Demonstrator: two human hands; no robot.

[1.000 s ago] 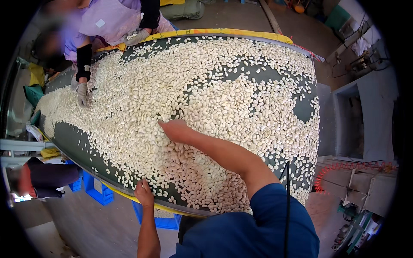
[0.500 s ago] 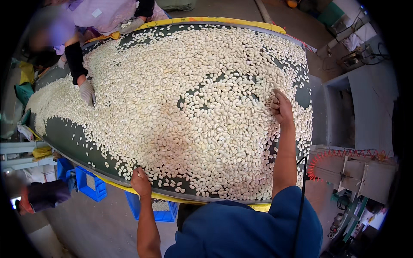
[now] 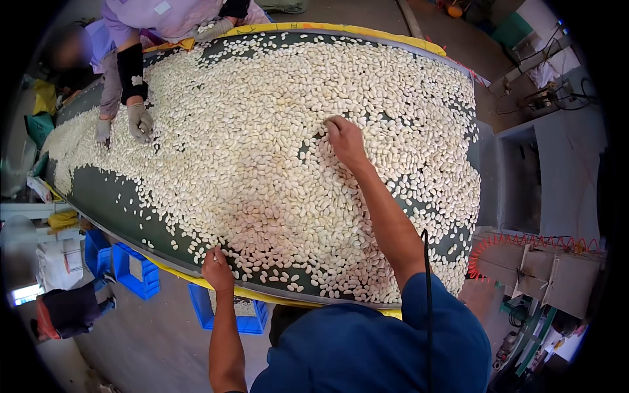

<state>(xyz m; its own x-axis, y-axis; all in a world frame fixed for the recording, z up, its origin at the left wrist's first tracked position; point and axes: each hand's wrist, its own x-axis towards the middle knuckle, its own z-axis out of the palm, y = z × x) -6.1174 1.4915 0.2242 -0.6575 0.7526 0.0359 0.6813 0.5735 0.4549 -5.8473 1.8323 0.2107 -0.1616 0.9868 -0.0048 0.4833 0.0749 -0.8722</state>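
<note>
A thick spread of large white beans (image 3: pixel 249 124) covers most of a dark green table surface (image 3: pixel 98 193). My right hand (image 3: pixel 345 141) is over the middle of the spread, its fingers curled down against the beans. What lies inside those fingers is hidden. Close to the table's near edge, my left hand (image 3: pixel 218 270) is closed with the fingertips pinched together, beside some scattered beans. I cannot make out what it holds, if anything.
Across the table at the far left, a co-worker's gloved hand (image 3: pixel 139 122) touches the beans. Blue crates (image 3: pixel 136 278) stand on the floor below the near left edge. Yellow edging (image 3: pixel 327 27) lines the far rim. A red coiled hose (image 3: pixel 475 262) hangs at the right.
My right hand has swept left across the beans, from the right side to the middle. My left hand has barely moved. The co-worker's arms have shifted, and both gloved hands now reach the beans.
</note>
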